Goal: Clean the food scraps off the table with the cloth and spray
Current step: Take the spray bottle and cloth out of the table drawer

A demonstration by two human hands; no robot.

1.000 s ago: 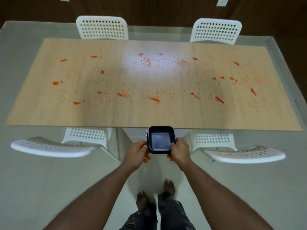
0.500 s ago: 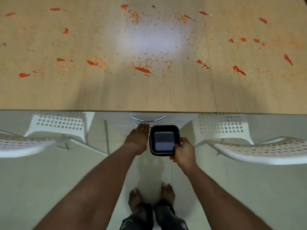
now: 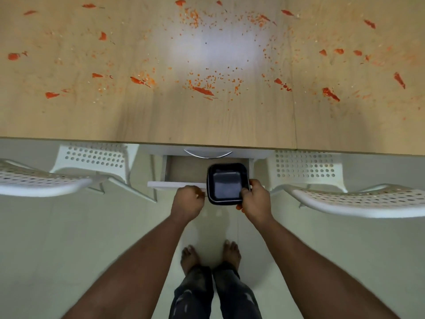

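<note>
1. No brand, label or writing is readable on anything here.
2. The table (image 3: 207, 120) has a pale wood-grain top with a bright glare patch near its middle. Red-orange food scraps (image 3: 202, 90) lie scattered across it, larger slivers among fine crumbs, reaching left and right.
3. Under the table's near edge a shallow drawer (image 3: 184, 168) stands pulled open, a curved metal handle (image 3: 207, 154) just above it.
4. The left hand (image 3: 189, 202) is closed on the drawer's white front edge, fingers curled over it.
5. The right hand (image 3: 254, 200) grips a black square container (image 3: 227, 184) by its near right corner, thumb inside the rim. The container sits over the drawer's right end; whether it rests on the drawer I cannot tell.
6. White perforated chairs (image 3: 305, 168) stand tucked in on either side, another (image 3: 92, 157) to the left.
7. The floor (image 3: 69, 238) is pale and glossy; the person's bare feet (image 3: 189, 257) stand on it.
8. Neither cloth nor spray is visible.
</note>
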